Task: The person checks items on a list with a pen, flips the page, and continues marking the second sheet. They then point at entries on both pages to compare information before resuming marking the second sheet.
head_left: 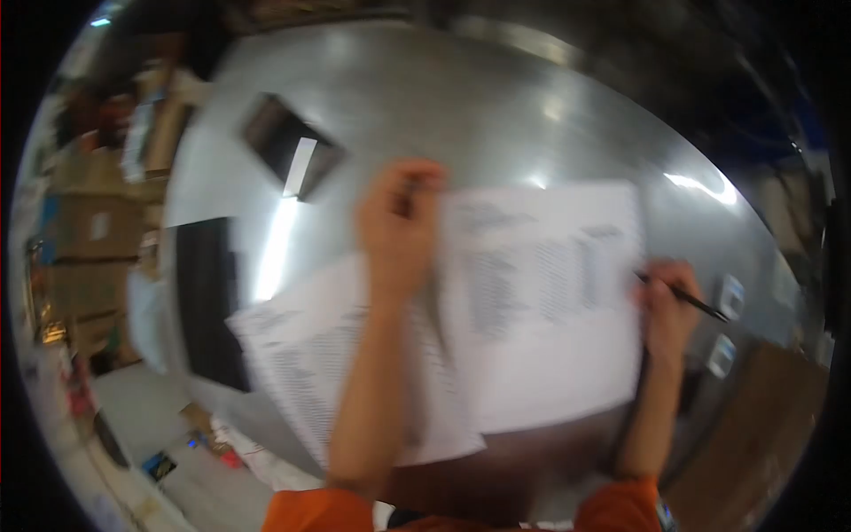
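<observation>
My left hand (399, 226) is raised over a shiny metal table (461, 106), its fingers pinched on the left edge of a printed paper sheet (550, 310) that lifts slightly. A second printed sheet (310, 363) lies under my left forearm, toward the table's left front. My right hand (667, 306) rests at the right edge of the upper sheet and grips a black pen (687, 297) that points up and to the left onto the paper. The frame is blurred, so the print cannot be read.
A dark flat device (288, 146) lies on the table's far left. Small white cards (729, 297) sit at the right edge, near a brown cardboard box (753, 434). Stacked cardboard boxes (84, 239) and floor clutter lie to the left.
</observation>
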